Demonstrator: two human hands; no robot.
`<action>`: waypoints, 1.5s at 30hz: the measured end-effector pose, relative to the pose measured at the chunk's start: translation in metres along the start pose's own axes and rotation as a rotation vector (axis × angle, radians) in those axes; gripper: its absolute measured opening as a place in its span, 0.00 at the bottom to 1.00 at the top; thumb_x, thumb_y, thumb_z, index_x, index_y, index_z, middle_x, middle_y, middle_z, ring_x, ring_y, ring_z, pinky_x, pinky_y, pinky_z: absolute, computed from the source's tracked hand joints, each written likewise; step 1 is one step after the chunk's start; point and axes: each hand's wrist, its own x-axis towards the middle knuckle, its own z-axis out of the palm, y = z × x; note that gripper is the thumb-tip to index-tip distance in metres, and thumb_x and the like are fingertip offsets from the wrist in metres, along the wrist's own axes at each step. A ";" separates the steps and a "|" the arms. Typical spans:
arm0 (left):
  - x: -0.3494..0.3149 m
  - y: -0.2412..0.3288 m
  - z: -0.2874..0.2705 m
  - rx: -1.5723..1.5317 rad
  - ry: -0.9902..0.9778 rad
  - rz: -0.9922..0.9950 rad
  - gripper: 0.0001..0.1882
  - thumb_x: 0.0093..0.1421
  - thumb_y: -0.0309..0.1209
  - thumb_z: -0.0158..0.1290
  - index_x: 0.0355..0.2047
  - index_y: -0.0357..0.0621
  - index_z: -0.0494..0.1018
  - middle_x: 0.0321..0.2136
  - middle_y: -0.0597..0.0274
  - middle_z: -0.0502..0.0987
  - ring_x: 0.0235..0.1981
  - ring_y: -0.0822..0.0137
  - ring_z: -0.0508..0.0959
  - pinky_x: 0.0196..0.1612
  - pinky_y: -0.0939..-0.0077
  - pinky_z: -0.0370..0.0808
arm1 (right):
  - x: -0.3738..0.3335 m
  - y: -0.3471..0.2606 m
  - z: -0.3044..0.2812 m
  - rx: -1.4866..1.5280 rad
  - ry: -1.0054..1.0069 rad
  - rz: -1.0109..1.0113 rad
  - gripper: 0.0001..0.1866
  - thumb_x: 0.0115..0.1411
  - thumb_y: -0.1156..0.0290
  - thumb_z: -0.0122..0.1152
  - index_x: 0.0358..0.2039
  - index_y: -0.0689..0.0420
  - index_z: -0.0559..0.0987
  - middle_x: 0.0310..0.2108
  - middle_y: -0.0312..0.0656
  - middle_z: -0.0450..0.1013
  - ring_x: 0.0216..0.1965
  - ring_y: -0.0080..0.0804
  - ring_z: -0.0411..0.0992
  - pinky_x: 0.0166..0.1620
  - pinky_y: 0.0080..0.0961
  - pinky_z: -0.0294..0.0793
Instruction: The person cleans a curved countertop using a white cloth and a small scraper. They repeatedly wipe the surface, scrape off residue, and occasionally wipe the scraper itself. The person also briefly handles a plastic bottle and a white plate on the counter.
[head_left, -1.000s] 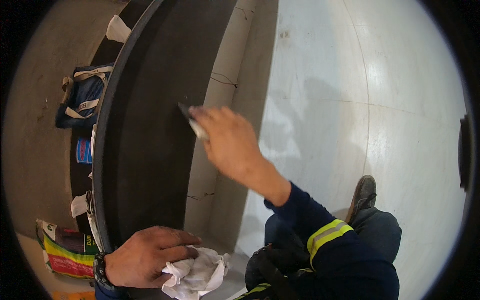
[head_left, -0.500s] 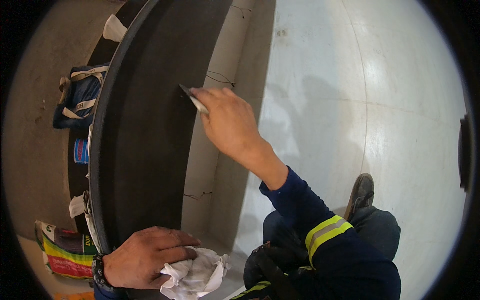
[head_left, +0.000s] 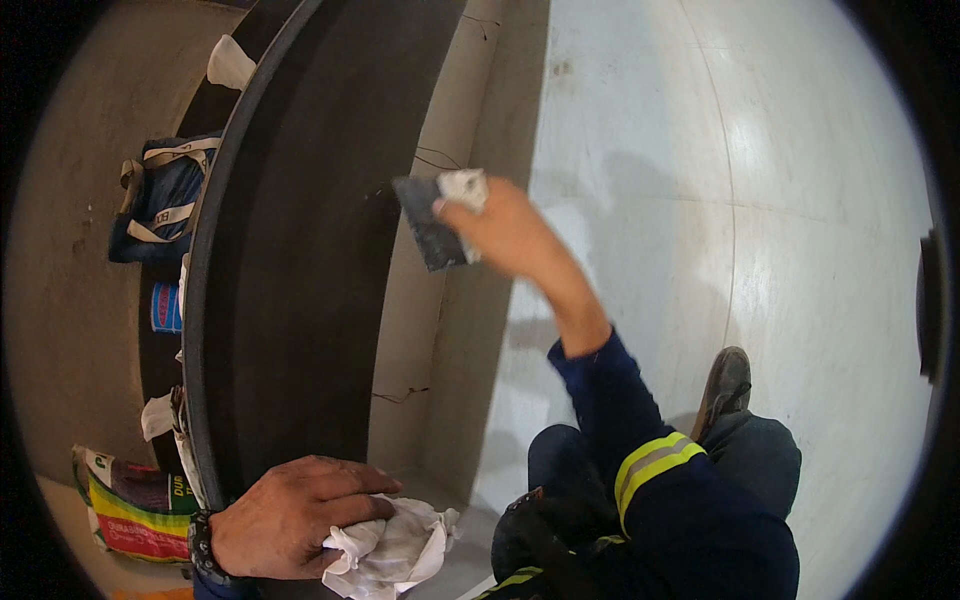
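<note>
Landmark: I take the big dark curved panel (head_left: 300, 300) that runs up the left half of the view as my reference.
Right hand: my right hand (head_left: 505, 230) is raised just off the panel's right edge, fingers closed around a flat dark scraper blade (head_left: 430, 232) with a bit of white rag (head_left: 465, 187) bunched at its top.
Scraper blade: it points back toward the panel; I cannot tell whether its edge touches the dark face.
Left hand: my left hand (head_left: 290, 515) rests at the foot of the panel, fingers curled down onto a crumpled white cloth (head_left: 395, 545), gripping it loosely.
Behind the panel: a blue bag (head_left: 165, 200) lies to its left, a striped sack (head_left: 130, 500) lower down.
Right of the panel: pale wall (head_left: 760, 200), my boot (head_left: 725, 385) below it.
</note>
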 end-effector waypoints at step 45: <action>-0.001 0.001 0.003 -0.032 -0.016 0.091 0.22 0.54 0.38 0.63 0.48 0.45 0.78 0.53 0.55 0.78 0.54 0.52 0.78 0.55 0.58 0.76 | 0.023 -0.029 0.017 -0.014 0.015 -0.207 0.21 0.59 0.58 0.62 0.33 0.69 0.80 0.26 0.54 0.79 0.29 0.43 0.79 0.36 0.37 0.75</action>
